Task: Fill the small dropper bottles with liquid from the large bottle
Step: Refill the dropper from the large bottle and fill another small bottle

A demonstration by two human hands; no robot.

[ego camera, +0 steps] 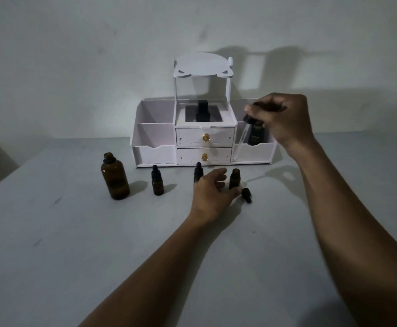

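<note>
A: How is the step in hand best carried out?

B: The dropper (244, 134) is pinched at its black top by the right hand (284, 119), which is curled round it. Its glass tube is slanted down and leftward, above and behind the open small bottle (234, 179). That bottle should be steadied first. The left hand (213, 191) is held just beside it with fingers loosely spread and nothing gripped; whether the glass is touched cannot be told. Once the bottle is held low on its body, the tube is best brought upright over the narrow mouth. The top should then be squeezed gently, so that nothing is spilled on the tabletop (74, 244).

A: And what is held in the containers?

B: The large bottle (115, 178) is stood uncapped at the left of the row, well apart from both hands. Its brown glass is too dark for a level to be read, and whether any liquid is carried in the tube cannot be told either. Between it and the open one are stood a capped small bottle (157, 181) and a second capped bottle (198, 172), partly hidden by the left hand. A small cap (246, 195) is laid just right of the open bottle. In the white organiser (155, 152) behind, a dark bottle (256, 135) is kept in the right compartment and a black bottle (201, 110) on the middle tray, above two drawers
</note>
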